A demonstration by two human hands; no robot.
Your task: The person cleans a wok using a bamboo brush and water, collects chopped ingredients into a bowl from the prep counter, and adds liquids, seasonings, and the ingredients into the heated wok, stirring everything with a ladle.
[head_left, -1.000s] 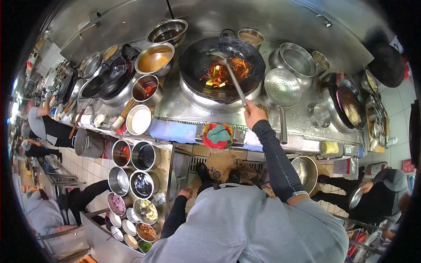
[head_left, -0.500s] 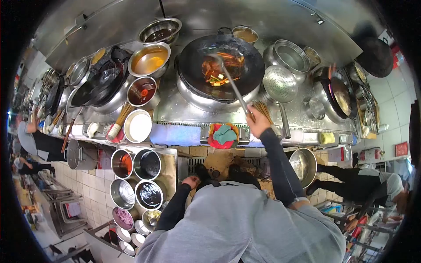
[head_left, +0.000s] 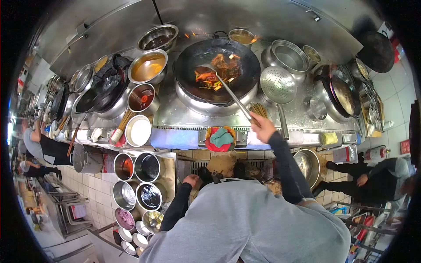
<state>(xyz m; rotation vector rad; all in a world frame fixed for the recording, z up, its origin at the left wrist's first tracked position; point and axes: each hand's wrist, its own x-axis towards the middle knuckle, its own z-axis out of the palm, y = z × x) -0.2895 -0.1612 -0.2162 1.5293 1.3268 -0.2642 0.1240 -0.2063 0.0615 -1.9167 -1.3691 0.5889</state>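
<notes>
My right hand (head_left: pixel 263 127) is closed round the handle of a long metal ladle (head_left: pixel 232 95), whose bowl lies inside the black wok (head_left: pixel 186 83) on the stove. Sauced food (head_left: pixel 224 66) with orange, green and pale pieces is in the wok, beside and right of the ladle's bowl. Low beside the body, my left hand (head_left: pixel 191 180) hangs near the edge of the side counter; its fingers look curled, and whether they hold anything is too small to tell. Right of the wok lies a perforated strainer (head_left: pixel 278 84) with its handle toward me.
Pots of liquid (head_left: pixel 149 66) stand left of the wok, with a white-filled container (head_left: pixel 138 131) nearer. Containers of sauces and ingredients (head_left: pixel 124 218) fill the left side counter. A folded cloth (head_left: pixel 221 137) lies at the stove's front edge. A person (head_left: pixel 372 179) is at the right, others at the left.
The ladle's bowl has moved left in the wok, and the food has shifted and spread. Small flames now show behind the wok. My right hand has moved slightly right and down.
</notes>
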